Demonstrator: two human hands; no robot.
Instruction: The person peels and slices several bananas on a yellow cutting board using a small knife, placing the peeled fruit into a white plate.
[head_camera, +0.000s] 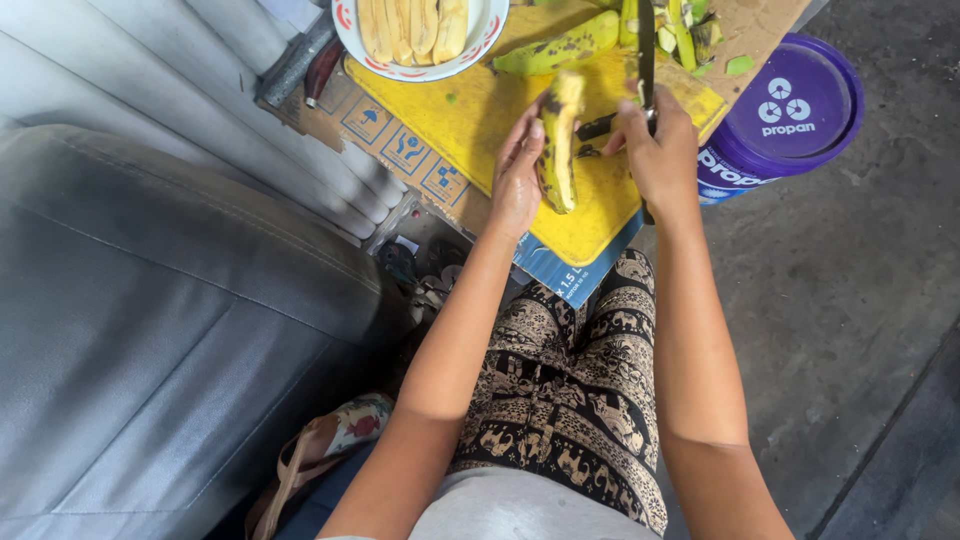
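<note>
Right now the left hand (515, 175) has its fingers wrapped around a spotted banana (560, 140) above the yellow cutting board (480, 110), while the right hand (660, 155) grips a knife (645, 55).

Ahead of me a white bowl with a red pattern (480, 45) holds peeled yellow slices (415, 25), and green peel scraps (690, 35) lie at the far end of the yellow cutting board (470, 115). A purple bucket lid (800, 100) sits to my right on the grey floor (860, 300), a grey cushioned seat (150, 330) fills my left, and a sandal (320, 450) lies beside my patterned trousers (570, 400).
</note>
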